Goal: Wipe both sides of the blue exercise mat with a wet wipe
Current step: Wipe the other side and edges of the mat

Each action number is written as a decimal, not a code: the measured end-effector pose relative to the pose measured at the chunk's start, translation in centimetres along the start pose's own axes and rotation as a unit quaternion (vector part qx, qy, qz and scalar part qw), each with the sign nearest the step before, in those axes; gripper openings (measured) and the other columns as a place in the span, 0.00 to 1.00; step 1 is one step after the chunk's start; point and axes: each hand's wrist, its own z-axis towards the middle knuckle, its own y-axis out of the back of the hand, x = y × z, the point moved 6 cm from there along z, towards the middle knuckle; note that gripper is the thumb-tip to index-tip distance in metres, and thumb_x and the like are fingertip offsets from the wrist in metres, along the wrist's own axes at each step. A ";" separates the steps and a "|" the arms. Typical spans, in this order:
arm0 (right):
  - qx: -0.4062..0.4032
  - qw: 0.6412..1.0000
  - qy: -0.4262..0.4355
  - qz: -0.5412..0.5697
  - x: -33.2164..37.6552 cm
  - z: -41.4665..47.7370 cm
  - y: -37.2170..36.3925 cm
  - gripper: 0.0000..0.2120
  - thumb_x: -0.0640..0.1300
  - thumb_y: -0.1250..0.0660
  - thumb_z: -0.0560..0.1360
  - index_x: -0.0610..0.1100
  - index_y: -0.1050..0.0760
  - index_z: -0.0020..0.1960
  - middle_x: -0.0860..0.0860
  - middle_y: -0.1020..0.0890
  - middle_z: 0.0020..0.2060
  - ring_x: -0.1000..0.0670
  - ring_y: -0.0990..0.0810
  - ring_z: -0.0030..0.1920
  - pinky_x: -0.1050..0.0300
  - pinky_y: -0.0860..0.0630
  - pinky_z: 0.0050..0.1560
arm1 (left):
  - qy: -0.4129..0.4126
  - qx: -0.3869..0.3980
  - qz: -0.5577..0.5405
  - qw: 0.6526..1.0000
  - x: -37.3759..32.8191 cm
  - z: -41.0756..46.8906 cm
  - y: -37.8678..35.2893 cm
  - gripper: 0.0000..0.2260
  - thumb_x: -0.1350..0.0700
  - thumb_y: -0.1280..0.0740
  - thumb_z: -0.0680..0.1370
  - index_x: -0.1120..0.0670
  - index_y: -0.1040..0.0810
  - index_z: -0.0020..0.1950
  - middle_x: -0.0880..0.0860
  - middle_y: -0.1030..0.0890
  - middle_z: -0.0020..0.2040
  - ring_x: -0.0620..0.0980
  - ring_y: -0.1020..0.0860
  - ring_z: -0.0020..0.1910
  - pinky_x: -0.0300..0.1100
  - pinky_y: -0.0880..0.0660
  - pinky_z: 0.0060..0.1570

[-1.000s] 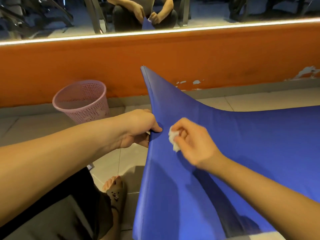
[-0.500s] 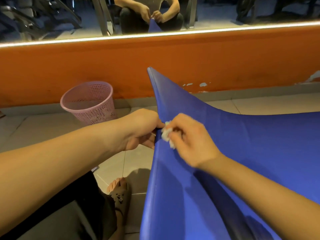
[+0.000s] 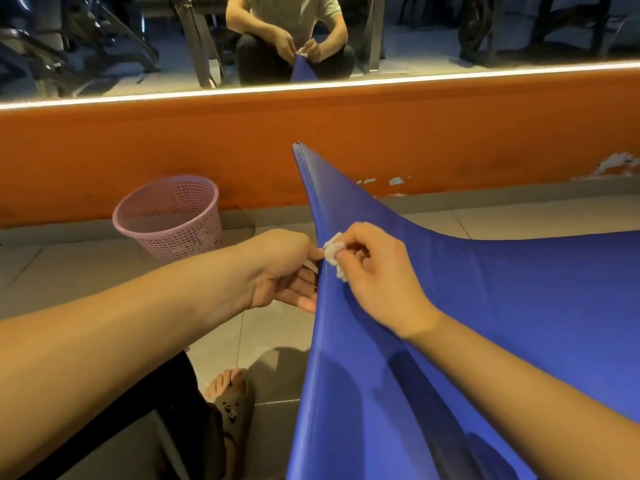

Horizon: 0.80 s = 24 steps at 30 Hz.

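Fingers (image 3: pixel 356 237) of the right hand (image 3: pixel 381 278) pinch a crumpled wet wipe (image 3: pixel 333 253) against the lifted left edge of the blue exercise mat (image 3: pixel 485 323); the left hand (image 3: pixel 280 271) pinches that edge beside it, holding it off the floor (image 3: pixel 86 271). The rest of the mat spreads right. Progress seems partial: only this edge is visibly being wiped, and no finished side shows.

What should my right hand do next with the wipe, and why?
Probably slide the wipe up the lifted edge of the mat. The right hand pinches it at that edge, beside the left hand, which grips the mat; more edge runs on beyond.
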 end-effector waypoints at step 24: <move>0.140 0.963 0.175 -0.153 1.5 -6.3 -2.4 0.03 0.41 0.35 0.72 0.48 0.26 0.41 0.57 0.26 0.38 0.50 0.30 0.39 0.54 0.29 0.41 | -0.026 -0.035 0.063 0.997 0.2 1.6 1.4 0.14 0.50 0.37 0.84 0.59 0.19 0.57 0.59 0.14 0.46 0.53 0.18 0.36 0.46 0.18 0.38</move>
